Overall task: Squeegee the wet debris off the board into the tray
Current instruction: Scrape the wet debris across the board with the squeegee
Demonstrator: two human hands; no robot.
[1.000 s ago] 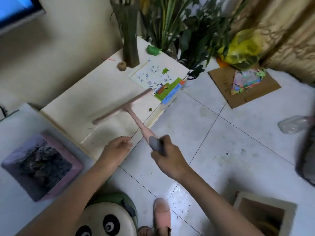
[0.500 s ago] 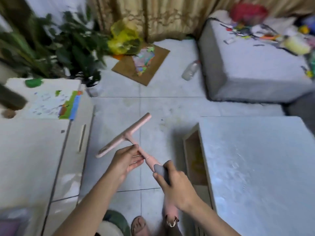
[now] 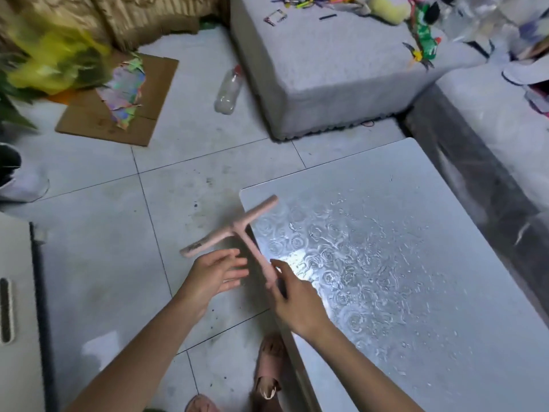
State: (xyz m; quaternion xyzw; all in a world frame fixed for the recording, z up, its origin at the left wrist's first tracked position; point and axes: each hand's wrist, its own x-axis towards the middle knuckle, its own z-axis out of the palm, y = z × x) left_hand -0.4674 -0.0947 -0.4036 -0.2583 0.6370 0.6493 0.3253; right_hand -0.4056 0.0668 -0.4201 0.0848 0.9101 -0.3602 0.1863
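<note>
One squeegee (image 3: 237, 230): right hand (image 3: 297, 298) pinches its handle end; left hand (image 3: 211, 278), fingers loose, empty, just beside handle; blade crosses edge of wet board (image 3: 416, 233).

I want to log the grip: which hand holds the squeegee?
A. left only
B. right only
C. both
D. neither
B: the right hand grips the squeegee by its handle; the left hand is open beside it, fingers straight.

No legible text anywhere. Dark marking near squeegee (image 3: 237, 229) crossbar end, too blurred to read.
</note>
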